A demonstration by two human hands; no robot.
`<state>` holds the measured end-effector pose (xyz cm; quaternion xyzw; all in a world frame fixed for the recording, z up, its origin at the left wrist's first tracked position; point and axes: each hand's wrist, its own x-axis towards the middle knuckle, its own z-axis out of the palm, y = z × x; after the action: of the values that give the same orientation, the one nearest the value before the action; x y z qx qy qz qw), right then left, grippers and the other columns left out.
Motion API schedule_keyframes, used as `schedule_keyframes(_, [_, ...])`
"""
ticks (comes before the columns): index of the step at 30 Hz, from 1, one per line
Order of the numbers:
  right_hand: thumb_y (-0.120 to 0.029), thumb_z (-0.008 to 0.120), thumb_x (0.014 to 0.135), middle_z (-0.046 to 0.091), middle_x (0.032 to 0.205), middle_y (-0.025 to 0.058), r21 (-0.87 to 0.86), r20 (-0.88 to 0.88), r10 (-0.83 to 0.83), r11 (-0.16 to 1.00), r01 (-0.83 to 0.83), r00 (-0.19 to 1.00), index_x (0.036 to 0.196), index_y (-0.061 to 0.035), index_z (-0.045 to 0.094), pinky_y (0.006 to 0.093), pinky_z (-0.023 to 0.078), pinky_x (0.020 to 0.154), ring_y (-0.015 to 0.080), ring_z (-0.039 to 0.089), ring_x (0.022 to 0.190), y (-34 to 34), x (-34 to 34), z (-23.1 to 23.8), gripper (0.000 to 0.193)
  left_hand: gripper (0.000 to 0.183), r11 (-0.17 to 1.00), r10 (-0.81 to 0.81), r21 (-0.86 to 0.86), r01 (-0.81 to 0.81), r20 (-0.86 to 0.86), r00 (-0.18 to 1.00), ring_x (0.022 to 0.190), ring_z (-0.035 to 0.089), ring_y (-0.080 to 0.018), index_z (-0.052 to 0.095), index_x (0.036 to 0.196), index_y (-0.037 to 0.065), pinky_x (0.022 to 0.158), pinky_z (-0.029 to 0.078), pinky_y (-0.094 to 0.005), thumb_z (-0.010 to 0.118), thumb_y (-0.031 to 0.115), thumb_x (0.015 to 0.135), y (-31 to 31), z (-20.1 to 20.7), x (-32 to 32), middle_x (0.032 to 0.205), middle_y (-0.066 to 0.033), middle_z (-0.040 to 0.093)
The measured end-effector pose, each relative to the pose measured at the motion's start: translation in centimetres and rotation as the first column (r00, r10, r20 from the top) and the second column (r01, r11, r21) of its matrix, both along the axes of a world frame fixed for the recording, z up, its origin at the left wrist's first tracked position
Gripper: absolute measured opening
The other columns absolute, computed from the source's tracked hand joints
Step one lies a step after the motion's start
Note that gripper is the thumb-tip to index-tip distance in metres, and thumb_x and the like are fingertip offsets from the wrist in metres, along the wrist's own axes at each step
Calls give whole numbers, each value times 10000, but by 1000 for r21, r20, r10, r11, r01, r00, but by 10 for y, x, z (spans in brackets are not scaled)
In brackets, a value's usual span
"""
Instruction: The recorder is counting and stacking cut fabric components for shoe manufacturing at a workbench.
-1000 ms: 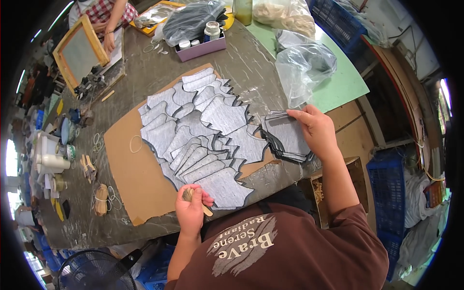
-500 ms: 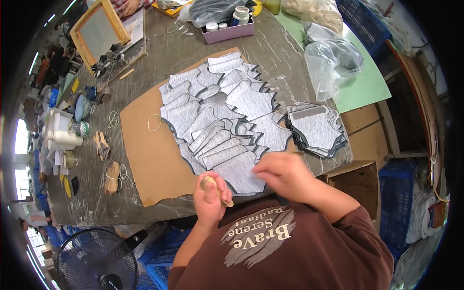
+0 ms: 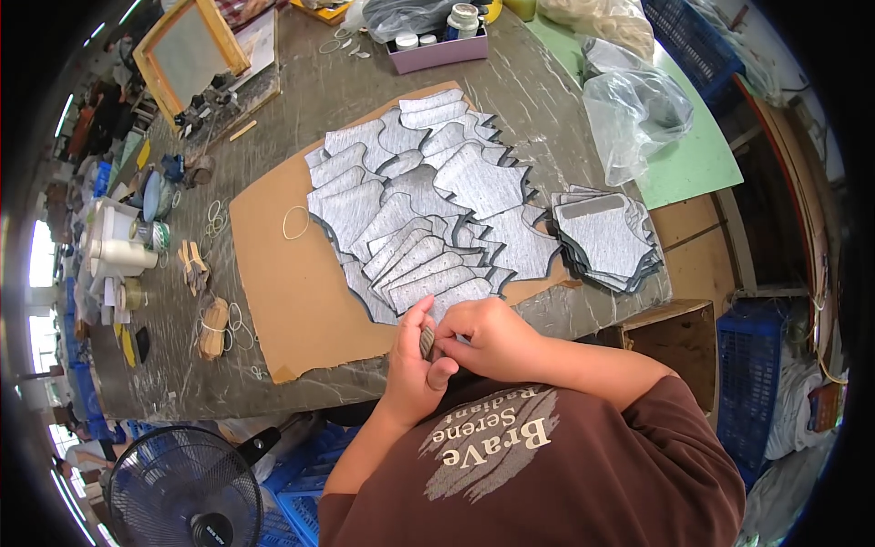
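My left hand [image 3: 412,366] is curled round a small bundle of flat wooden sticks [image 3: 427,342], whose striped edge shows between thumb and fingers. Up against it from the right comes my right hand [image 3: 495,339], its fingers pinched at the bundle; what the tips hold is hidden. Both hands are over the table's near edge, in front of my brown shirt. Just beyond them, overlapping grey fabric-like cut pieces [image 3: 410,210] with dark edges spread over a brown cardboard sheet [image 3: 283,319]. The nearest pieces are partly covered by my hands.
A stack of similar grey pieces [image 3: 602,232] lies at the right. Tied wooden sticks [image 3: 213,328] and rubber bands [image 3: 239,328] lie left. Farther off are a purple box [image 3: 437,56] of jars, a wooden frame [image 3: 191,59] and a clear plastic bag [image 3: 633,118]. A black fan [image 3: 182,488] stands lower left.
My right hand has moved left from the grey pieces to meet my left hand. My left hand has shifted slightly right and up, and its fingers have loosened round the bundle.
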<state>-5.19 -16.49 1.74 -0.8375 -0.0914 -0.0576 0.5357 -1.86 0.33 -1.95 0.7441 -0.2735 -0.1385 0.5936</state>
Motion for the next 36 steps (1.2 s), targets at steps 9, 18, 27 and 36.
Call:
schedule_keyframes(9, [-8, 631, 749, 637, 672, 47, 471, -379, 182, 882, 19, 907, 704, 9, 633, 283, 460, 551, 108, 595, 614, -7, 4, -5, 48, 860, 975, -151, -205, 85, -335, 930, 798, 521, -98, 354, 1312, -48, 699, 443, -237, 651, 561, 782, -2, 8, -1, 956, -61, 542])
schedule_keyframes(18, [-99, 455, 901, 463, 661, -17, 742, -365, 386, 671, 14, 847, 826, -58, 485, 233, 347, 516, 64, 395, 574, -11, -3, -17, 90, 178, 962, 24, -263, -75, -192, 981, 705, 519, -131, 567, 988, 16, 640, 447, -256, 628, 126, 862, 2, 20, 19, 915, -83, 548])
schedule_keyframes(27, [-41, 453, 875, 598, 853, 100, 907, -396, 116, 202, 369, 911, 813, -71, 510, 180, 322, 501, 110, 529, 741, -24, -6, -19, 89, 106, 990, 138, 1, -138, -1, 990, 733, 566, -134, 577, 829, -4, 649, 467, -258, 671, -25, 784, 17, 23, 25, 825, -76, 604])
schedule_keyframes(36, [-127, 621, 775, 528, 730, 33, -303, 243, -147, 927, 219, 959, 868, -116, 591, 302, 433, 465, 173, 535, 553, -34, -35, -27, 98, 46, 970, 240, 124, -208, -391, 889, 604, 552, -60, 614, 849, -9, 564, 457, -203, 648, 15, 831, 1, 32, 34, 706, -3, 599])
